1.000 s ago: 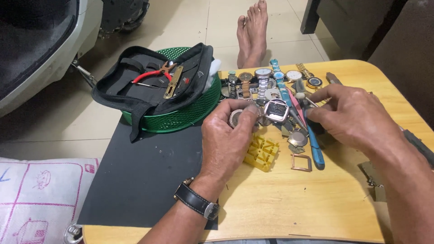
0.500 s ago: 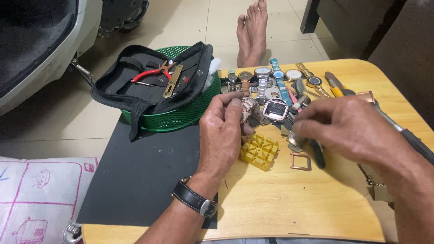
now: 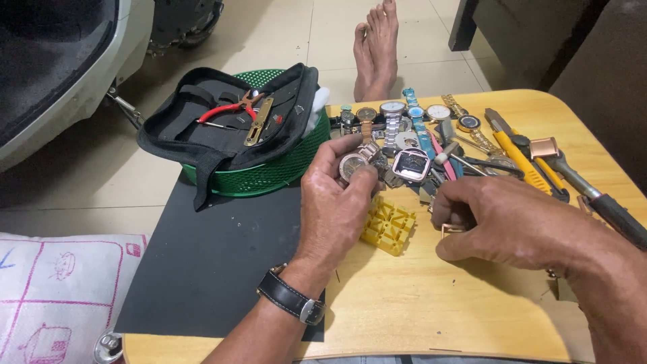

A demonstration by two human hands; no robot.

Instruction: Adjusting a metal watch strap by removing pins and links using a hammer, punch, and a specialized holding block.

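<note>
At the near edge, the person's left forearm comes up from below, cut off by the frame, with a black-strapped wristwatch (image 3: 291,301) on the wrist. The left hand (image 3: 335,209) is raised over the tabletop (image 3: 431,317), its fingers (image 3: 350,183) closed on a round rose-gold watch (image 3: 353,164) held by thumb and fingertips; most of the watch's band is hidden behind the fingers. The right hand (image 3: 502,222) comes in from the lower right, forearm cut by the frame edge, knuckles up and fingers curled down toward the tabletop. A small square rose-gold buckle (image 3: 450,229) shows under its thumb, but whether the fingers grip it or only rest on it cannot be told.

Between the hands lies a yellow plastic holder block (image 3: 388,226), partly covered by the left hand. A black mat (image 3: 216,263) lies to the left on the tabletop, its near corner under the wrist.

Just beyond the hands is a crowded pile of watches (image 3: 411,135); the pieces overlap and single parts are hard to tell apart. To its right lie a yellow utility knife (image 3: 519,156) and a hammer (image 3: 579,182), whose handle is cut off behind the right arm.

Further left, an open black tool pouch (image 3: 222,128) with red-handled pliers (image 3: 229,108) rests on a green mesh basket (image 3: 269,172), hiding most of it. Beyond the tabletop, bare feet (image 3: 376,47) rest on the tiled floor.
</note>
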